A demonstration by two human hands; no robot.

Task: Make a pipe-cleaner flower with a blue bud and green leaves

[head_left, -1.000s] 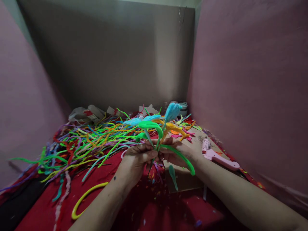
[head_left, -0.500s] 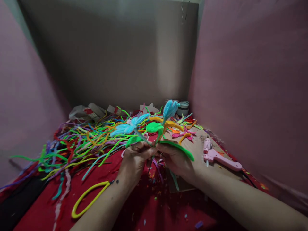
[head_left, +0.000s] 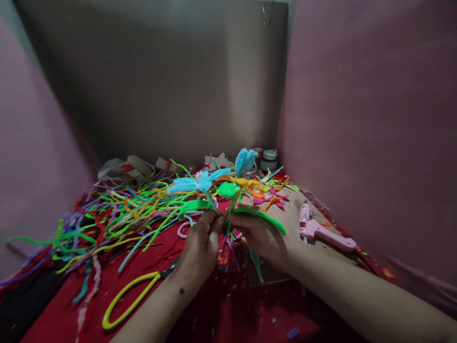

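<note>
You are working in a narrow booth: dull pink walls (head_left: 371, 119) close in on both sides and a plain grey back panel (head_left: 160, 81) stands ahead. The surface under your arms is a red cloth-covered table (head_left: 221, 314), speckled with small coloured scraps. A broad tangled heap of loose pipe cleaners in many colours (head_left: 117, 209) covers its left and far part. A brown cardboard sheet (head_left: 291, 212) lies to the right, and a pink glue gun (head_left: 321, 231) rests on it, close to the right wall. Yellow-handled scissors (head_left: 128, 295) lie flat on the cloth just beside your left forearm.

Your left hand (head_left: 200, 247) and right hand (head_left: 262, 236) meet above the middle of the table, both closed on the stems of a bunch of pipe-cleaner flowers (head_left: 230, 190), fingertips pinching at the same spot. The bunch's long axis stands roughly upright, leaning away from you. Its heads point up toward the back panel, an open light-blue bloom (head_left: 200, 182) spreading left and a closed blue bud (head_left: 244, 161) rising at the top. A long green leaf (head_left: 262, 216) arcs right over your right hand, and the stem ends hang below your fingers toward the cloth
</note>
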